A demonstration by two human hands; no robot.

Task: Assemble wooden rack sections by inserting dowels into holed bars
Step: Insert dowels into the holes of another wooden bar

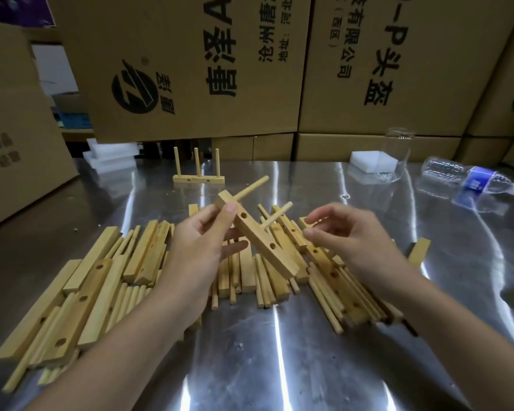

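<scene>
Pale wood bar is in my L hand, thumb & fingers gripping its top end. Its long side slants down to the right, so the free low end is nearer my R hand. Two round dowels stick out of it; I think the low spot gets the next one. R hand is loosely curled, w/ nothing in it that I can see. Loose dowels lie under it on the shiny metal table. Bar looks square, smooth.
</scene>
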